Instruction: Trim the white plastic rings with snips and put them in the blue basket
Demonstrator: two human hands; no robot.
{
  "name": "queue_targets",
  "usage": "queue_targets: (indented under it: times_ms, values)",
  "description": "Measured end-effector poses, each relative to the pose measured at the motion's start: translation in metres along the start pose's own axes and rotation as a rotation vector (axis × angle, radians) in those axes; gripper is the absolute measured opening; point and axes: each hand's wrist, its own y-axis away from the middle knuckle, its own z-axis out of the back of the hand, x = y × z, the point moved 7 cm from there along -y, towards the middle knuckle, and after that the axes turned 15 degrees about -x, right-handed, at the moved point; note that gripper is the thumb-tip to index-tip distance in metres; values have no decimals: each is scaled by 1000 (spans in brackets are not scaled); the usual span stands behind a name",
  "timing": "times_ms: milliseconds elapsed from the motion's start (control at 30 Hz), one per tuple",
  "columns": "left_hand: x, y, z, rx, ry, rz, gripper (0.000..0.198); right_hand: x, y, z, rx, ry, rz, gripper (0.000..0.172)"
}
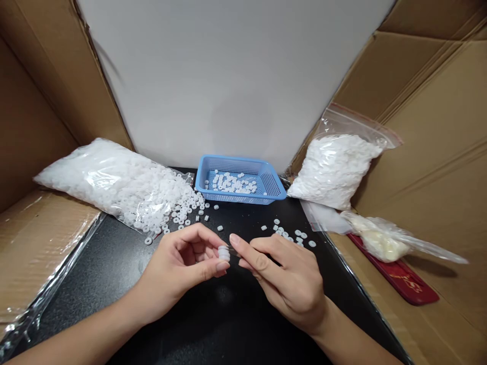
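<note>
Between the thumb and fingers of my left hand is a small white plastic ring piece, grooved so that it looks like stacked rings. My right hand is closed just to the right of it. A thin, pin-like tool shows between the right fingertips and reaches to the ring piece; most of it is hidden in the hand. Loose white rings lie on the black table beyond my right hand. More rings spill from a clear bag beyond my left hand.
A blue perforated basket with several white pieces stands at the back against a white panel. At right are a zip bag of white parts, a smaller bag and a red flat case. Cardboard walls flank the black table.
</note>
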Motion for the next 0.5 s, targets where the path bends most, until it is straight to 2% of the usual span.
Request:
queue_targets:
  times_ms: [500]
  values:
    - [1, 3, -3, 11, -72, 40, 19, 2, 1, -2, 50, 26, 39, 53]
